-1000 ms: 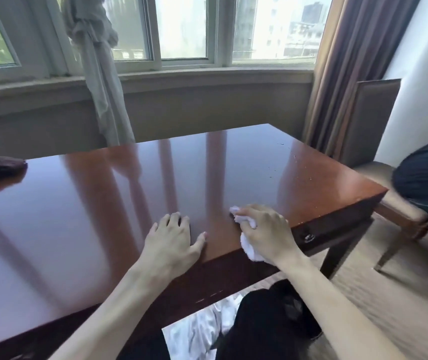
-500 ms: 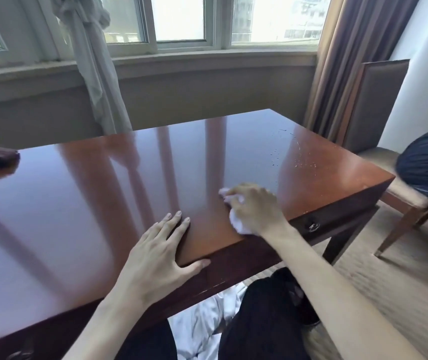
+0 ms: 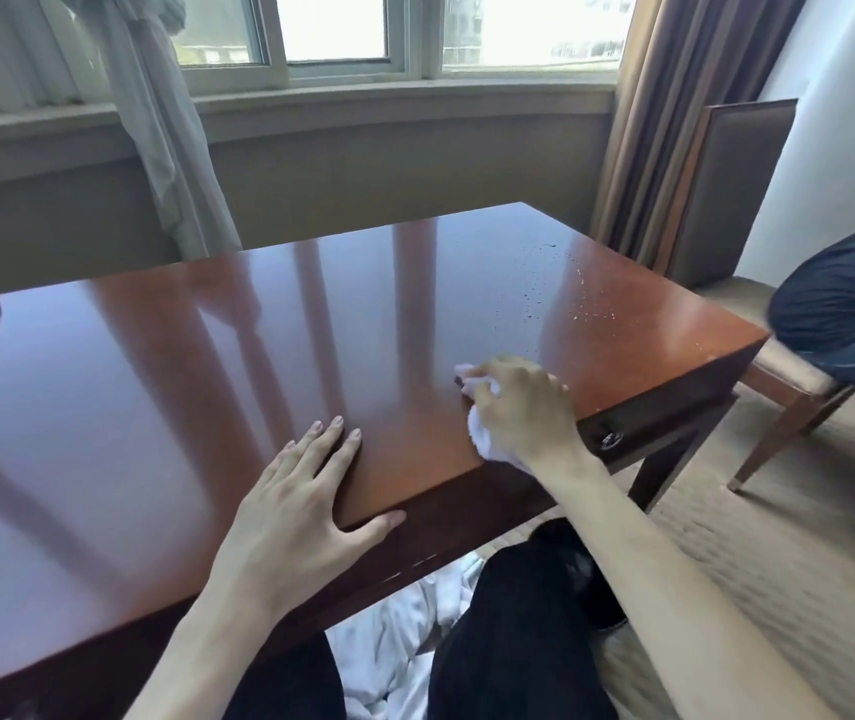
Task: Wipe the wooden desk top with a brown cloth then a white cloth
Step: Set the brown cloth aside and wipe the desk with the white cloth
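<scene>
White crumpled cloth (image 3: 482,433) gripped in right hand (image 3: 524,407), left hand (image 3: 295,506) flat on glossy reddish wooden desk top (image 3: 155,407): second-cloth pass, droplets (image 3: 560,298) beyond probably next.

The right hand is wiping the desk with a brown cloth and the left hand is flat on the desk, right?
Not quite. The cloth in the right hand is white, not brown; the head view shows it bunched under the fingers. The rest holds: the left hand lies flat on the desk.
</scene>
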Demonstrator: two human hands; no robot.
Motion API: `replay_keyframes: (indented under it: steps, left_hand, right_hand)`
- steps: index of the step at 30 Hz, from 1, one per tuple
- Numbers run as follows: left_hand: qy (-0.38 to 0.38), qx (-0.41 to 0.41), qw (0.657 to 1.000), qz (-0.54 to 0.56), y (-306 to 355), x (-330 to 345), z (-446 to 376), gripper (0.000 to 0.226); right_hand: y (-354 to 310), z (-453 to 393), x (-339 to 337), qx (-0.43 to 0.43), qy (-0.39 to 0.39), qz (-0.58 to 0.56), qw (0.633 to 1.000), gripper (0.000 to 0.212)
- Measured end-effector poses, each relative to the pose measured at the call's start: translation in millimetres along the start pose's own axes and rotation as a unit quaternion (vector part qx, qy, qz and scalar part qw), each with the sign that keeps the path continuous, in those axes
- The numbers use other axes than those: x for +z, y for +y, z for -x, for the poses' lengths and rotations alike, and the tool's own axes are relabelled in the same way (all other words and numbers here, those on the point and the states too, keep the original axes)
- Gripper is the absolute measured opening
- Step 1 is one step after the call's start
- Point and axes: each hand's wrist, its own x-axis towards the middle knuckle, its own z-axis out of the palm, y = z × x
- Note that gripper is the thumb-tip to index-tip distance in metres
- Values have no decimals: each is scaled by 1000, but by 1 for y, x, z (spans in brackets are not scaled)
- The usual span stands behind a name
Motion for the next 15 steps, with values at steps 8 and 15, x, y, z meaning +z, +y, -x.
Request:
replay_keyframes:
  steps: [8, 15]
  left_hand:
    - [3, -24, 999, 25, 1, -3, -1, 106]
    - [-7, -28, 999, 16, 0, -3, 0, 108]
  right_hand:
    - [-42, 56, 13, -155, -4, -50, 987, 32]
    - [11, -4, -3, 29, 32, 44, 998, 34]
